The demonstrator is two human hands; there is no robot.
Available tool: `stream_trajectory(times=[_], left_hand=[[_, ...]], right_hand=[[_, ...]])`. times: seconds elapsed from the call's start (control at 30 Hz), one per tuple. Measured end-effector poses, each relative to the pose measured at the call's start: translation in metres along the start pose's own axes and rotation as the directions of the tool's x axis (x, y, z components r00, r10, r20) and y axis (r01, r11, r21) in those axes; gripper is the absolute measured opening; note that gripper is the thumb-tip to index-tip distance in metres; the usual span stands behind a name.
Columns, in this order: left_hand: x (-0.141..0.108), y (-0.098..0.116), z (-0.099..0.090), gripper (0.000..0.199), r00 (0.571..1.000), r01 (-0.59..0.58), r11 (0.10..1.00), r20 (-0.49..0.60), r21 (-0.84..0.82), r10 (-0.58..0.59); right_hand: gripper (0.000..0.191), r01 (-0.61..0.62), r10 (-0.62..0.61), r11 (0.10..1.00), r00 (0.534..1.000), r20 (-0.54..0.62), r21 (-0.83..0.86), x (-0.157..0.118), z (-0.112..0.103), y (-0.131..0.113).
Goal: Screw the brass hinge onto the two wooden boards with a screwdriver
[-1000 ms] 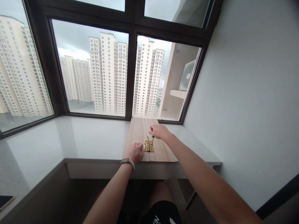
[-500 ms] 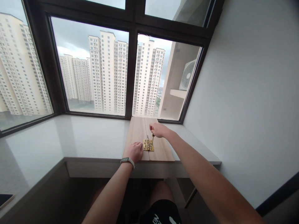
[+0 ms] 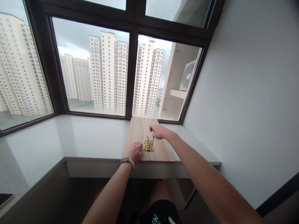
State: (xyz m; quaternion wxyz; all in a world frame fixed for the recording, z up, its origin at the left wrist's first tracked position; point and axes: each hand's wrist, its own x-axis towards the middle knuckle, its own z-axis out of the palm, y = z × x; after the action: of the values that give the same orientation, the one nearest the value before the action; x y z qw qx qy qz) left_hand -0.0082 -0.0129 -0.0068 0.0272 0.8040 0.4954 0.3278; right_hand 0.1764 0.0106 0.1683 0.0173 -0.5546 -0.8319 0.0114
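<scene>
Two pale wooden boards (image 3: 136, 132) lie side by side on the white counter, with a narrow seam between them. A brass hinge (image 3: 148, 145) lies across the seam near their front end, and small screws show on it. My right hand (image 3: 157, 131) is closed round the yellow handle of a screwdriver (image 3: 153, 140), whose shaft points down at the hinge's right leaf. My left hand (image 3: 135, 150) rests on the left board, its fingertips beside the hinge's left edge. How far its fingers are bent is hard to see.
The white counter (image 3: 93, 140) runs under a dark-framed window and bends toward me on the left. A dark flat object (image 3: 6, 199) lies at the far left edge. A pale wall (image 3: 245, 93) rises on the right.
My right hand has shifted very slightly down and turned a little on the screwdriver. My left hand, the boards and the hinge stay in place.
</scene>
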Motion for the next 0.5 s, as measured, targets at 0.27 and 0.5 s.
stream_trajectory(times=[0.27,0.5], left_hand=[[0.0002,0.0007,-0.0006,0.026,1.000,0.002,0.999,0.011,0.038,-0.002],[0.0003,0.0018,-0.0014,0.026,1.000,0.007,0.999,0.011,0.051,-0.007]], right_hand=[[0.007,-0.011,0.007,0.993,1.000,-0.030,-0.119,0.0015,-0.0008,-0.0072],[0.022,-0.051,0.039,0.982,0.997,-0.071,-0.183,0.0017,0.0040,-0.0064]])
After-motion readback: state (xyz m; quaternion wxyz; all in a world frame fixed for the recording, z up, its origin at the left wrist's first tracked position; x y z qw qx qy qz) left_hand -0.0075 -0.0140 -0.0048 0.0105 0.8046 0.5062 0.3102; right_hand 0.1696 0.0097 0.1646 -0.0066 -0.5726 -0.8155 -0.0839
